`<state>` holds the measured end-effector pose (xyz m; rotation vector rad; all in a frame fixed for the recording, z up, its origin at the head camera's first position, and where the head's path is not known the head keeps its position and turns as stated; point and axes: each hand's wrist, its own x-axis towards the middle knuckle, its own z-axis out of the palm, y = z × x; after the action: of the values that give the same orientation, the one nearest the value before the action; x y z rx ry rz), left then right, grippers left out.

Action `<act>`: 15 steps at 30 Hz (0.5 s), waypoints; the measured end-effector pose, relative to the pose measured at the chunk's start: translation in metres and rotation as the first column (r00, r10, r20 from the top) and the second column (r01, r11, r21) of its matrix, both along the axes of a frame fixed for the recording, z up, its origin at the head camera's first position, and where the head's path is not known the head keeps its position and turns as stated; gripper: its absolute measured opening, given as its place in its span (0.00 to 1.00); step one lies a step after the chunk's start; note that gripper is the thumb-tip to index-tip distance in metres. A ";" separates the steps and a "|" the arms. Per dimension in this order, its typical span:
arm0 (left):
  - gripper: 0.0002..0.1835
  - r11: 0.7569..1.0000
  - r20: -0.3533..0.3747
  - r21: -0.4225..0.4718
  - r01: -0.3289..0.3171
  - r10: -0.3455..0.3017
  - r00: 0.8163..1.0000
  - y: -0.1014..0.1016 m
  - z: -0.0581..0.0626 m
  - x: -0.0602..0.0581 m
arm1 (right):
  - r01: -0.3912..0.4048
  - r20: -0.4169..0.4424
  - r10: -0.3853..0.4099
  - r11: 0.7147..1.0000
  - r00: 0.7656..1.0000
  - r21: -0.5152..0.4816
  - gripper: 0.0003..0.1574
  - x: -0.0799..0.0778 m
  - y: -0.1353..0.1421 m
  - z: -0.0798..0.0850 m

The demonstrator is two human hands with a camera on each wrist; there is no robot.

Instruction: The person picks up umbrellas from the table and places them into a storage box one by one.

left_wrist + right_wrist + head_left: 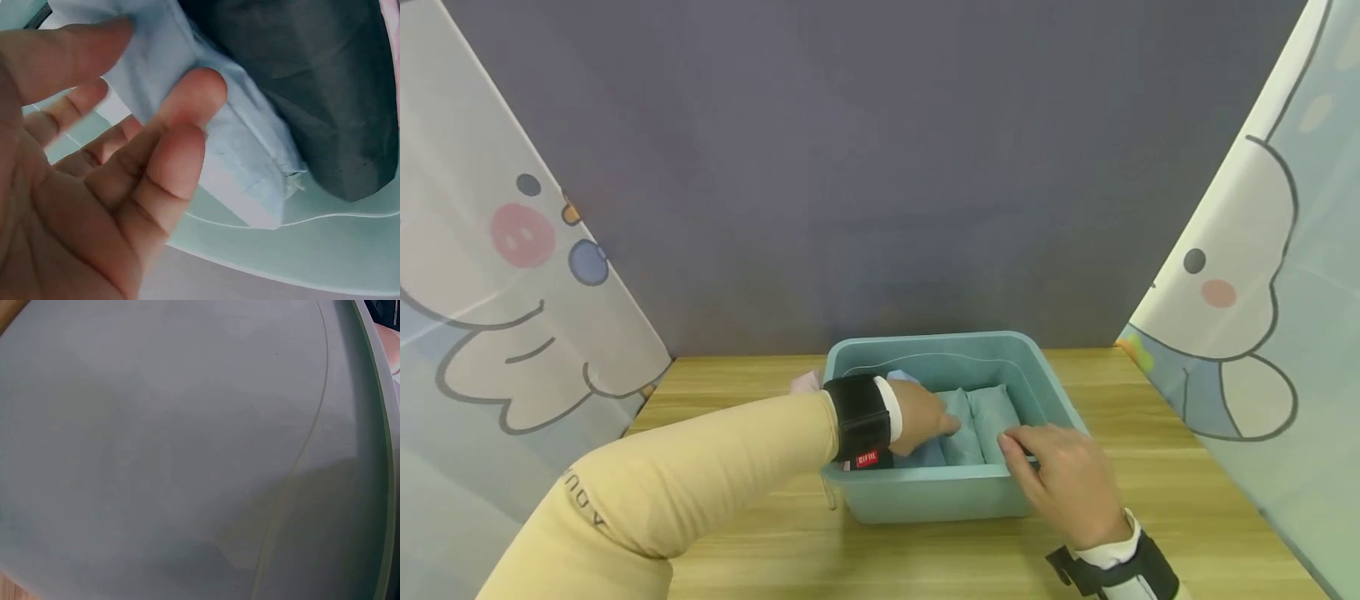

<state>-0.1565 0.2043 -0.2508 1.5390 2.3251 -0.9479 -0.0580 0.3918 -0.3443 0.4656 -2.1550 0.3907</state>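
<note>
A teal plastic bin (940,496) holds folded cloth bundles. My left hand (921,417) reaches down into it over a light blue folded cloth (927,456). In the left wrist view its thumb and fingers are loosely bent and apart, beside the light blue cloth (244,131); no firm grip shows. A dark folded cloth (300,87) lies alongside. Two pale teal bundles (961,425) stand side by side right of the left hand. My right hand (1067,475) hangs loosely bent over the bin's front right corner, thumb and forefinger near the right bundle. No fingers show in the right wrist view.
A black item with a red label (867,459) sits in the bin's front left corner, partly under the left wrist. Something pink (806,382) shows by the bin's left side. The wooden table (752,542) meets a dark grey backdrop (880,167) behind.
</note>
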 end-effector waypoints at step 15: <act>0.24 0.975 -0.140 -0.186 0.123 -0.150 0.979 0.015 -0.019 0.005 | 0.002 0.015 -0.002 1.000 1.000 0.004 0.08 -0.001 0.002 -0.001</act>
<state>-0.1519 0.2198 -0.2702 1.6216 2.1835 -1.3121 -0.0589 0.3942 -0.3457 0.4641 -2.1709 0.3894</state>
